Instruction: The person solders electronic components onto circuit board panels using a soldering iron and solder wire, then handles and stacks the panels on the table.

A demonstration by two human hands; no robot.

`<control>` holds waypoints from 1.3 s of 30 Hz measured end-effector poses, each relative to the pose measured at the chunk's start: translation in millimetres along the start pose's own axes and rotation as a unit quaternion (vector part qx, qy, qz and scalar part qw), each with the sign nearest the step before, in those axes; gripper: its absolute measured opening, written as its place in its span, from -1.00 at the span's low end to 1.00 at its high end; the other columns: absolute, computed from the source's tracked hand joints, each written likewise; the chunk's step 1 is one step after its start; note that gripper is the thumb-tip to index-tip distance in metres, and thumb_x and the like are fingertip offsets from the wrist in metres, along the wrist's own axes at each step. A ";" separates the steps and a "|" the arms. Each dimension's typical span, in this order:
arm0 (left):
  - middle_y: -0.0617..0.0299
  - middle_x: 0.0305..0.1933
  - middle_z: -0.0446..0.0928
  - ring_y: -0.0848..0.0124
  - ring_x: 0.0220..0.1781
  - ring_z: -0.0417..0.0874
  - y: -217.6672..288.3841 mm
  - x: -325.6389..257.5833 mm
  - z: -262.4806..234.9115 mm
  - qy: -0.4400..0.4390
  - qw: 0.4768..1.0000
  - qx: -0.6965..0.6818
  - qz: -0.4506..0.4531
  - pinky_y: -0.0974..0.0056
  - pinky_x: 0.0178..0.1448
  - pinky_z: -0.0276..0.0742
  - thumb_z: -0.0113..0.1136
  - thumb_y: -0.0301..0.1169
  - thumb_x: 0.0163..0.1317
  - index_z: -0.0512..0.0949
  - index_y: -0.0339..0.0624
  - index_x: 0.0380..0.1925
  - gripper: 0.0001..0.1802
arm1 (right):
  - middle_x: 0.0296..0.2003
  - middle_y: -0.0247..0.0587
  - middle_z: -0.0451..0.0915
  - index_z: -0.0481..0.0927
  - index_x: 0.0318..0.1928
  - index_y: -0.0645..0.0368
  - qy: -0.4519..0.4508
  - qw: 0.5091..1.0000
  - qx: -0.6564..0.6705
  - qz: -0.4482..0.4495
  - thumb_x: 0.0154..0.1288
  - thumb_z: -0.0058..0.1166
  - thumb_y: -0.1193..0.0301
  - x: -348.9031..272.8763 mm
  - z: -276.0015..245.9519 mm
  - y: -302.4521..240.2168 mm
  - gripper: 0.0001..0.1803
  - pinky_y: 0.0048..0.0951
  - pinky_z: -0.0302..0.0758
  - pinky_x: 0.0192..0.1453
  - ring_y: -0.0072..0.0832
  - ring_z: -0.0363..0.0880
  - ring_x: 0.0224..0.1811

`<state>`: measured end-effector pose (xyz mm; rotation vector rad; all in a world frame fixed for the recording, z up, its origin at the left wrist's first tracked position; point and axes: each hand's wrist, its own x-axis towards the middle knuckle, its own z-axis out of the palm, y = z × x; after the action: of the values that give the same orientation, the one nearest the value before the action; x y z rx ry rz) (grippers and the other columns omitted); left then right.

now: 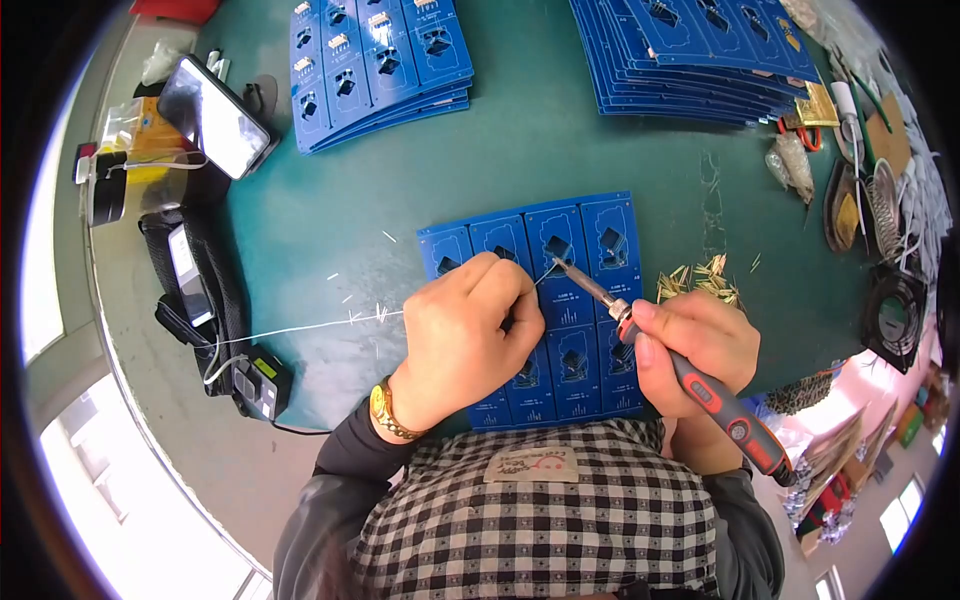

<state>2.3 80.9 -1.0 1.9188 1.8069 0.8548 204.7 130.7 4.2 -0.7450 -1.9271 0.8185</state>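
1. The left hand, with a gold-coloured watch at its wrist, is curled over the left part of a blue rectangular circuit-board panel; its fingers are pinching a thin silver-white wire.
2. That wire trails leftward from the hand across the surface, which is green, towards a black fabric pouch; a short length shows on the hand's other side, near the iron's tip.
3. The right hand has its fingers closed round a grey-and-red pen-shaped soldering iron, tilted so that its metal tip reaches a dark diamond-shaped patch in the panel's upper row; whether they touch cannot be told.
4. The panel lies flat on the surface in front of the person's black-and-white checked apron.
5. Just beside the panel, on the right, is a loose heap of small brass-coloured pins.
6. Beyond are two stacks of blue circuit boards, one at left, one at right.
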 end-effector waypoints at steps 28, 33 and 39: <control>0.26 -0.61 0.37 0.28 -0.64 0.45 -5.8 1.8 -0.3 -0.007 0.999 -0.020 -0.040 0.26 -0.60 0.33 0.23 -0.58 -0.15 0.41 -0.09 -0.61 -0.81 | -0.61 -0.23 0.47 0.64 -0.36 0.29 -0.034 0.999 -0.017 0.023 -0.09 0.17 0.60 15.7 10.2 -10.5 -0.82 -0.57 0.38 -0.61 -0.48 0.48 -0.66; 0.25 -0.60 0.37 0.27 -0.63 0.46 -6.0 2.6 -1.2 -0.012 0.999 -0.017 -0.035 0.25 -0.60 0.33 0.23 -0.57 -0.15 0.41 -0.09 -0.61 -0.82 | -0.62 -0.30 0.42 0.64 -0.40 0.25 -0.028 0.999 -0.024 0.015 -0.21 0.20 0.65 14.7 12.4 -11.1 -0.78 -0.56 0.33 -0.65 -0.50 0.42 -0.69; 0.25 -0.60 0.37 0.27 -0.63 0.46 -5.3 1.7 -1.0 -0.003 0.999 -0.024 -0.033 0.26 -0.59 0.34 0.23 -0.58 -0.14 0.43 -0.09 -0.59 -0.83 | -0.61 -0.28 0.45 0.65 -0.37 0.26 -0.021 0.999 -0.045 -0.012 -0.17 0.18 0.61 14.9 4.8 -9.9 -0.77 -0.53 0.37 -0.64 -0.48 0.45 -0.67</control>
<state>-2.4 83.0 -3.4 1.8203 1.8181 0.8616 192.4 134.8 17.3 -0.7634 -2.0164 0.7424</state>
